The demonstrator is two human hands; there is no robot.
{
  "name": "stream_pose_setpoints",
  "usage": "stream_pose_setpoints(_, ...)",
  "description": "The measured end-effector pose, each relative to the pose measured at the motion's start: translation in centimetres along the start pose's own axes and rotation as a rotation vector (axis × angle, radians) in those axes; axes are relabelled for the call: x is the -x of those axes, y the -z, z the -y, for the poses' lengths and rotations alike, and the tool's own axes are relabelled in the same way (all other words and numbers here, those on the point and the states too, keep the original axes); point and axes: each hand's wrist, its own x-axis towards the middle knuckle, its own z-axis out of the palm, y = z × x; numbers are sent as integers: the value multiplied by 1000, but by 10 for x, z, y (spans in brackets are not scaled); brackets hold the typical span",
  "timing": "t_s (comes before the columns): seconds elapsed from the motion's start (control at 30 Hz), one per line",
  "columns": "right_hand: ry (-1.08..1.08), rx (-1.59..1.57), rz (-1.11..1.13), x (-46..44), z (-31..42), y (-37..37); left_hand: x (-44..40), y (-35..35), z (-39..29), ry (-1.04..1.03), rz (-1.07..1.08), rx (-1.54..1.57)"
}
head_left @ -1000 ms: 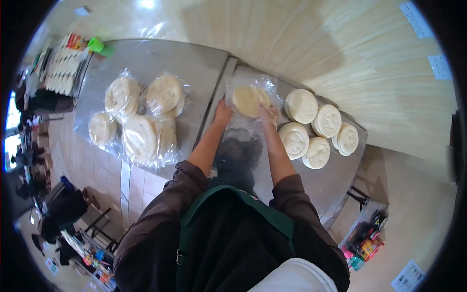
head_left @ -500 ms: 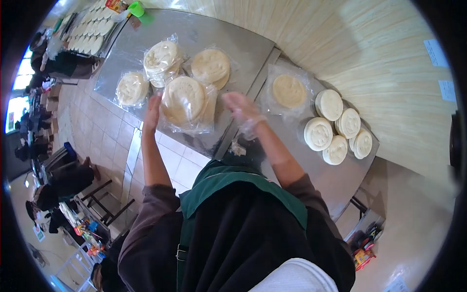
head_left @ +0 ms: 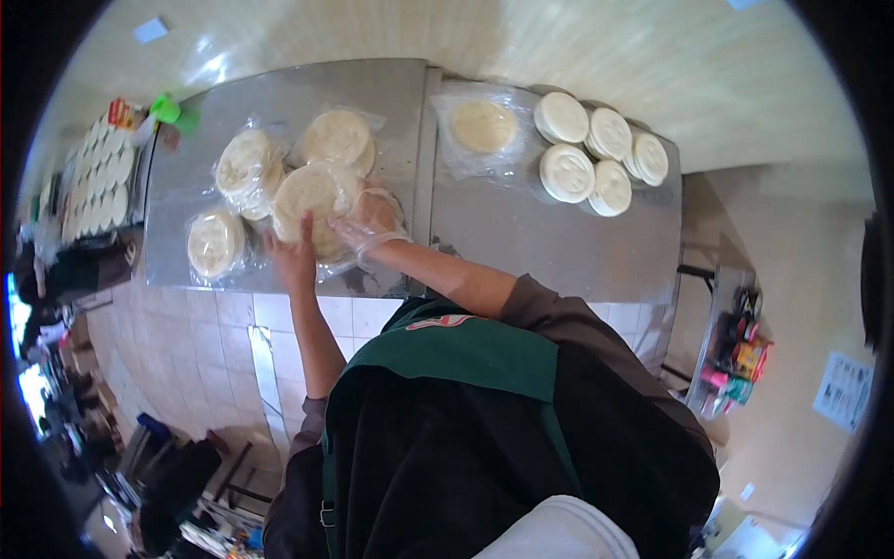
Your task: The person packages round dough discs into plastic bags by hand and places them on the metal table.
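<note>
A clear plastic bag of round pale flatbreads [head_left: 303, 191] lies at the front of the metal table, between my hands. My left hand [head_left: 296, 259] grips its near left edge, thumb up over the bag and fingers to the side. On the right side, my right hand [head_left: 377, 216], in a loose clear plastic glove, holds the bag with its fingers pointing left; part of its grip is hidden. Close around are another bagged stack [head_left: 247, 168], a bagged flatbread stack [head_left: 337, 140] behind, and a smaller bagged one [head_left: 214, 244] at the left.
Right of the table seam [head_left: 426, 158], one flatbread [head_left: 484, 126] lies on plastic sheeting, beside several unbagged stacks [head_left: 610, 135]. A green cup [head_left: 166, 109] stands at the far left corner, near a rack of flatbreads [head_left: 102, 177]. A shelf with packets [head_left: 745, 359] is at right.
Both hands have come in from beside the bag and now touch it, the right hand moving left onto it. My view has turned, so the table looks level.
</note>
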Motion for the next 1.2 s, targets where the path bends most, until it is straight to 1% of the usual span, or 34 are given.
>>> stream_pose_setpoints(0.03, -4, -38, -36, 10, 16, 13, 3, 6, -10, -83, -37, -135)
stream_pose_setpoints(0.07, -4, -76, -70, 17, 25, 21, 7, 9, -22, -110, -99, -141)
stream_pose_setpoints(0.13, 62, -93, -98, 17, 18, 17, 16, 12, -40, -153, -233, -152)
stream_pose_setpoints(0.17, 100, -101, -108, 16, 14, 14, 12, 14, -27, -159, -141, -212)
stream_pose_setpoints(0.27, 17, -87, 2, 20, 23, 28, 14, 18, -38, -57, -58, -477)
stream_pose_setpoints(0.37, 58, -37, 106, 30, 32, 61, 23, 30, -63, -181, -176, -527)
stream_pose_setpoints(0.47, 42, -1676, 656, 43, 12, 98, 44, 54, -117, -9, 233, 630)
stream_pose_setpoints(0.5, -16, -1605, 755, 50, 1, 117, 52, 56, -126, 2, 285, 728)
stream_pose_setpoints(0.57, -134, -1453, 945, 67, -24, 161, 49, 47, -141, -543, 616, 463)
stream_pose_setpoints(0.6, -51, -1250, 953, 76, -33, 174, 46, 40, -151, -807, 774, 309)
stream_pose_setpoints(0.67, 108, -846, 945, 93, -48, 196, 53, 15, -189, -1121, 715, 80)
stream_pose_setpoints(0.77, 56, -919, 517, 101, -71, 228, 75, -28, -209, -757, 405, 292)
stream_pose_setpoints(0.83, 86, -866, 52, 109, -87, 246, 83, -43, -212, -243, 631, 728)
stream_pose_setpoints(0.87, 90, -883, 11, 111, -93, 253, 84, -49, -210, 29, 726, 936)
stream_pose_setpoints(0.9, 90, -899, -30, 114, -99, 259, 81, -51, -208, 182, 954, 1068)
stream_pose_setpoints(1.0, 128, -919, -126, 123, -112, 265, 103, -72, -217, -2, 864, 855)
stream_pose_setpoints(1.03, 147, -917, -154, 125, -117, 268, 109, -78, -225, -213, 758, 609)
stream_pose_setpoints(1.13, 63, -1021, -223, 127, -141, 284, 116, -84, -237, -58, 819, 792)
stream_pose_setpoints(1.2, 117, -1055, -313, 128, -151, 298, 119, -86, -242, -70, 794, 805)
